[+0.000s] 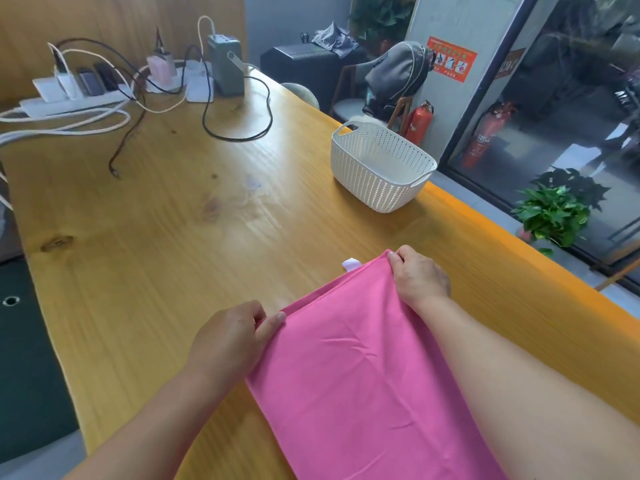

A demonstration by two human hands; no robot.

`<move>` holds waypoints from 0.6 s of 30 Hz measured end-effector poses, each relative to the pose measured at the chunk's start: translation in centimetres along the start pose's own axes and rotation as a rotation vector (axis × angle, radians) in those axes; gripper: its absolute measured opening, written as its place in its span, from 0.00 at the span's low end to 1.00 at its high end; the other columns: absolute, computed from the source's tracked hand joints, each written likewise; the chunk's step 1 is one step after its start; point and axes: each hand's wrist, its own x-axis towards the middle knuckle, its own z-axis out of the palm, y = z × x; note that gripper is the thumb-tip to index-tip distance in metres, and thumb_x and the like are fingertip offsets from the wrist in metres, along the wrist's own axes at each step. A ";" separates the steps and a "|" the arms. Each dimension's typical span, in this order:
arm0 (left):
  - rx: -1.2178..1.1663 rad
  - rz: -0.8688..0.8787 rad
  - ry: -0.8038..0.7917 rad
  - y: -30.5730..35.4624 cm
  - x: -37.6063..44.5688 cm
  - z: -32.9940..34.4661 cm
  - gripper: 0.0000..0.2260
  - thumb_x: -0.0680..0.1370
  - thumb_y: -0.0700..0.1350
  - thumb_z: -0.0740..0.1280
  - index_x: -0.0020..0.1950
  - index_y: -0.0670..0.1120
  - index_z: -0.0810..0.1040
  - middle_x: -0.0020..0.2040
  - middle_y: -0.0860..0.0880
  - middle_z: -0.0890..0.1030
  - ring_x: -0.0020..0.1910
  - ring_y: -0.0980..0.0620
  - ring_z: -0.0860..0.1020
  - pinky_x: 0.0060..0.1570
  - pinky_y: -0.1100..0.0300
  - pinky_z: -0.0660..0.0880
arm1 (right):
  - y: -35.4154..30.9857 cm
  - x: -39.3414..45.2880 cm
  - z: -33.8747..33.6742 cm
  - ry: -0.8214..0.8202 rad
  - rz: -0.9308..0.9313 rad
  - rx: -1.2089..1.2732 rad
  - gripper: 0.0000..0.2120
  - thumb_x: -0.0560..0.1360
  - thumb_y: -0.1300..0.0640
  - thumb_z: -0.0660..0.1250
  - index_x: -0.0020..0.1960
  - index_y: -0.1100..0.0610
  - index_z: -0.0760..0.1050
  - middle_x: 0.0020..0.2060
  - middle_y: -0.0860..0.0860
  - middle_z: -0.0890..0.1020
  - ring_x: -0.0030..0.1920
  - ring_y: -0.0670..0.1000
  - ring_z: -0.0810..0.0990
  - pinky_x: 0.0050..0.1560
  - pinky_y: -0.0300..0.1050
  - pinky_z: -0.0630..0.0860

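Folding in progress. The pink cloth lies on the worktop, on the near side of the white basket. Left hand and right hand each pinch a far corner in their fingers. Next, probably, both corners must travel together, keeping the edges aligned.

The left hand and right hand are bare; forearms uncovered to the frame's edge.

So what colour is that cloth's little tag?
White: the small fabric tag at the far edge of the plain pink cloth, head view.
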 end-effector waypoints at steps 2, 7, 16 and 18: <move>-0.030 0.034 0.073 -0.8 -0.2 0.3 0.13 0.78 0.60 0.63 0.43 0.52 0.73 0.34 0.53 0.79 0.35 0.53 0.76 0.36 0.56 0.72 | -0.1 0.1 0.0 0.007 -0.003 -0.014 0.18 0.83 0.41 0.52 0.48 0.53 0.72 0.49 0.57 0.82 0.52 0.62 0.78 0.48 0.51 0.69; -0.237 0.205 0.186 -2.1 -1.1 0.0 0.05 0.77 0.45 0.69 0.43 0.52 0.75 0.39 0.56 0.75 0.41 0.60 0.74 0.40 0.72 0.66 | -0.3 0.1 0.2 0.028 -0.019 -0.053 0.17 0.83 0.42 0.53 0.51 0.54 0.71 0.49 0.57 0.82 0.51 0.61 0.78 0.47 0.50 0.67; -0.093 0.189 -0.084 -3.7 -1.7 -1.8 0.08 0.72 0.52 0.75 0.38 0.54 0.77 0.43 0.56 0.74 0.44 0.61 0.72 0.41 0.68 0.67 | -0.1 0.0 0.4 0.045 -0.044 -0.047 0.17 0.83 0.43 0.52 0.51 0.55 0.71 0.49 0.57 0.82 0.51 0.61 0.78 0.46 0.49 0.66; -0.071 0.174 -0.114 -3.5 -1.5 -1.9 0.08 0.75 0.52 0.72 0.38 0.52 0.77 0.44 0.55 0.74 0.44 0.60 0.72 0.41 0.68 0.67 | -0.2 0.0 0.5 0.055 -0.041 -0.049 0.17 0.83 0.43 0.52 0.51 0.56 0.71 0.49 0.57 0.82 0.50 0.61 0.78 0.46 0.50 0.66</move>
